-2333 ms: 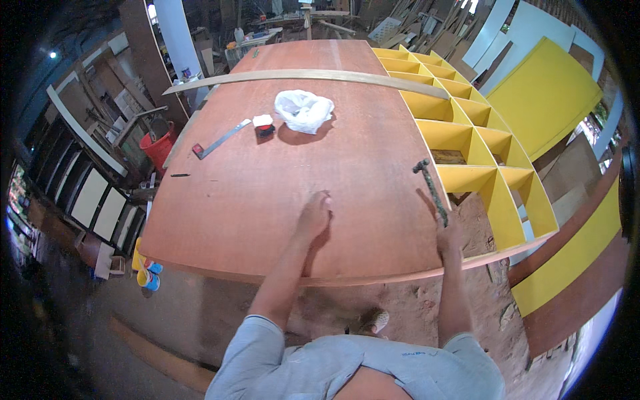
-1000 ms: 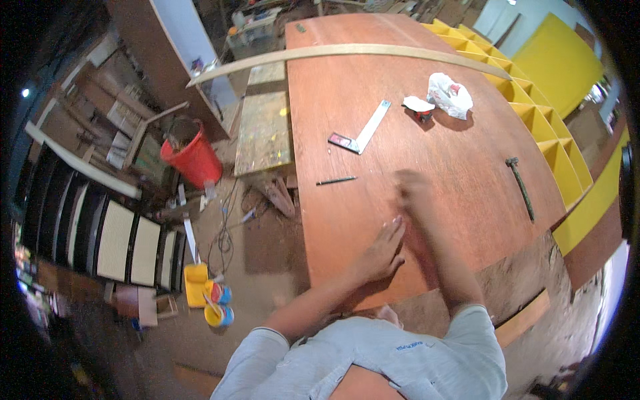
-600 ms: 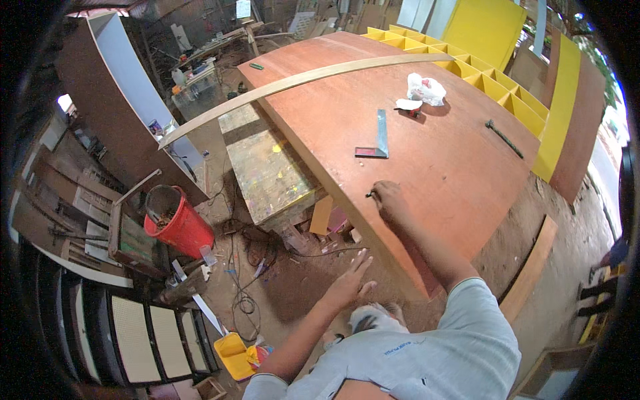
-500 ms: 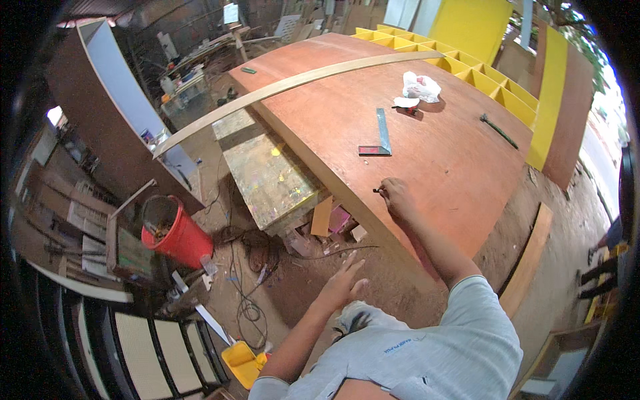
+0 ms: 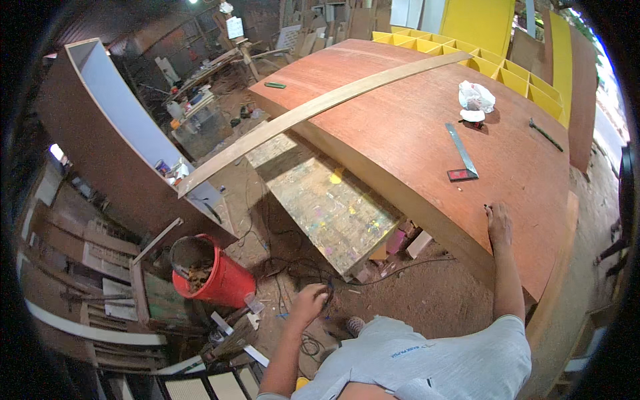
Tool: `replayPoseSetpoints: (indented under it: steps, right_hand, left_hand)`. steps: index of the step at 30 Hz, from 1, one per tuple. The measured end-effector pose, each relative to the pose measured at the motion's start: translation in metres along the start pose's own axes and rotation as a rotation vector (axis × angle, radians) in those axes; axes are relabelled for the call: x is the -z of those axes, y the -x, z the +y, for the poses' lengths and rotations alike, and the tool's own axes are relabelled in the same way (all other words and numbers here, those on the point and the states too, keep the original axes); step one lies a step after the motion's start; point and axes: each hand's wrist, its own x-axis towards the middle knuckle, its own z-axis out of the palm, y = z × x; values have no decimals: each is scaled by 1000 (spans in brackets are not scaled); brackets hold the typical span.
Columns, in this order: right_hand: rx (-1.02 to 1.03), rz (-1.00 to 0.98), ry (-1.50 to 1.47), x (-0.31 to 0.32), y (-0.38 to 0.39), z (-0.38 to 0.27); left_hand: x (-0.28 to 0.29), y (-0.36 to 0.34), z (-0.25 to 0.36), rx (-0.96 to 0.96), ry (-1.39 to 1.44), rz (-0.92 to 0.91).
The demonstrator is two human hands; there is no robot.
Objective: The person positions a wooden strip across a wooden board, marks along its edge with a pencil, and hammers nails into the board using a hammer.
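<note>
Reddish panel point(image 5: 400, 120) — plank point(image 5: 320, 104), try square point(image 5: 461, 150), hammer point(image 5: 547, 136), white bag point(image 5: 476, 97)

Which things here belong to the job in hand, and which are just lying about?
Seemingly in the job:
- small dark object in the right hand
- reddish board
- probably the square

Seemingly lying about:
- red bucket
- white plastic bag
- yellow sheet

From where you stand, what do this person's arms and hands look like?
The left hand and right hand are bare, without visible gloves. The forearms are uncovered too, below the short sleeves of a pale grey-blue shirt with small blue lettering.
</note>
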Motion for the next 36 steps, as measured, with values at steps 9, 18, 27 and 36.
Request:
replayPoseSetpoints:
  steps: [9,18,27,36]
  right_hand:
    - [-249,98,173,-51,-9,-113]
    - [-279,321,-29,-91,-25,-349]
    - [-285,141,-438,-167,-62,-521]
    - [-427,-166,-896,-320,-171,-633]
  left_hand:
    - [179,-96,-169,201,169,204]
    - [335,-244,-248,23,82,209]
    - [446,-404,-266,-92,-132,207]
    - [500,-548,-337,-180,-336,173]
